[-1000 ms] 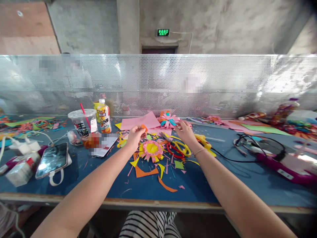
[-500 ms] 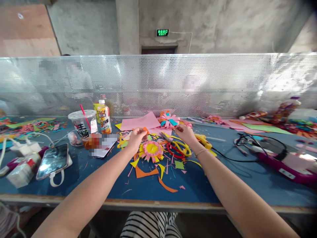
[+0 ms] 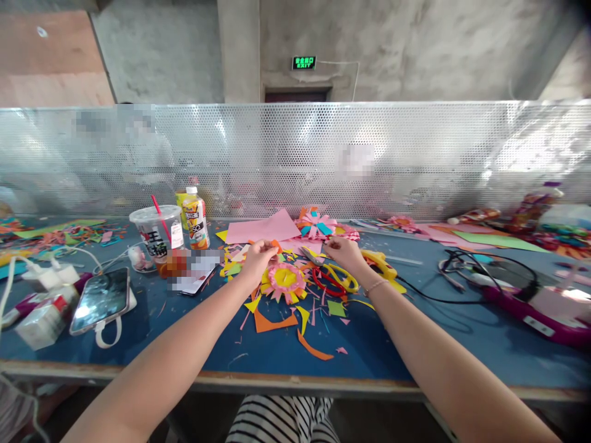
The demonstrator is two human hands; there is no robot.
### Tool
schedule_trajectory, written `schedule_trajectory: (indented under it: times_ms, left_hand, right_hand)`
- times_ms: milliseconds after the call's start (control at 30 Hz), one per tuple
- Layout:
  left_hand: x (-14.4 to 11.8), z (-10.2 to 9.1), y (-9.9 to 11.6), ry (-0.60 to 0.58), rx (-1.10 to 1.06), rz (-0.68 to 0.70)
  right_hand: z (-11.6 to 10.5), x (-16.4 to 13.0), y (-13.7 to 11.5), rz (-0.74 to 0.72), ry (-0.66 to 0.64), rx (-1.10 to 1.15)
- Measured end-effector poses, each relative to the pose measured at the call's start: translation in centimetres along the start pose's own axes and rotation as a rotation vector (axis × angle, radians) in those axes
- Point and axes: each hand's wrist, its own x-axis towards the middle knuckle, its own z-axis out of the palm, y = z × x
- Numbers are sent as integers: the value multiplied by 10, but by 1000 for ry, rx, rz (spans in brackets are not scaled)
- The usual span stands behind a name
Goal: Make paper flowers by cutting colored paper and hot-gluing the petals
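The left grip [image 3: 259, 259] pinches a small orange paper piece [image 3: 277, 245], probably light, easily creased and best held by an edge. The right grip [image 3: 342, 252] curls inward; whether it holds anything, I cannot tell.

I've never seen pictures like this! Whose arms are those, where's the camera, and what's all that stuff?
No robot here: these are a person's bare left hand and right hand. The camera sits on that person's head, looking forward and down. On the blue table lie scissors, a pink-and-yellow paper flower, paper scraps, a phone and a drink cup. The left hand pinches an orange piece. I can't tell whether the right hand holds anything.
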Motion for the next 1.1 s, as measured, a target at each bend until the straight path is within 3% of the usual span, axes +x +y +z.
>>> schedule_trajectory:
  times_ms: [600,733,833,1000,1100]
  left_hand:
    - [0,-1,1,30,-34,-82]
    - [0,0,3,74,-89,-74]
    - [0,0,2,78,-102,-60]
    - [2,0,-1,68,-76,-45]
    - [2,-1,-2,75,-50,-32]
  right_hand:
    - [7,6,12,-220,-152,-71]
    - [-16,16,26,-100,-69,-130]
    - [-42,20,50,2,15,-379]
    - [-63,17,90,408,-202,-666]
    - [-63,16,97,476,-303,-631]
